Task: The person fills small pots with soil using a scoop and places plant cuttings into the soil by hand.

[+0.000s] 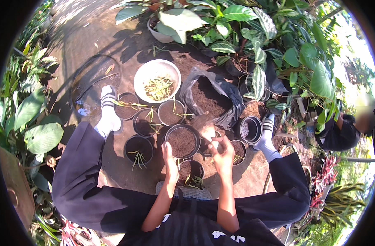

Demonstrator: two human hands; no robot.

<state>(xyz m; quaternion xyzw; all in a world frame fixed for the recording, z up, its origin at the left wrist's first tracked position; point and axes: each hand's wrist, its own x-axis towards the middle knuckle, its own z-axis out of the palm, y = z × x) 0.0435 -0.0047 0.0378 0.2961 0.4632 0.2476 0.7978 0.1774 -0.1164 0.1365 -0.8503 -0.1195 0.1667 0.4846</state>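
My left hand (pixel 171 161) holds a black plastic pot (pixel 199 144) by its left side; dark soil fills it nearly to the rim. In my right hand (pixel 223 153) is a small trowel (pixel 206 127), slightly blurred, its blade carrying soil beside the pot's upper right edge. Beyond the trowel stands an open black plastic bag (pixel 235 107) of soil. Around the held pot are several soil-filled pots with thin green-yellow cuttings (pixel 139 157), some drooping over the rims. One such pot (pixel 203 176) stands just below it, nearest my body.
A white basin (pixel 138 77) of cut leaves stands beyond the pots. Nested empty black pots (pixel 259 138) lean near my right foot. A shallow round tray (pixel 75 92) lies at left. Leafy potted plants (pixel 258 77) crowd the upper right. Another person (pixel 338 132) is at far right.
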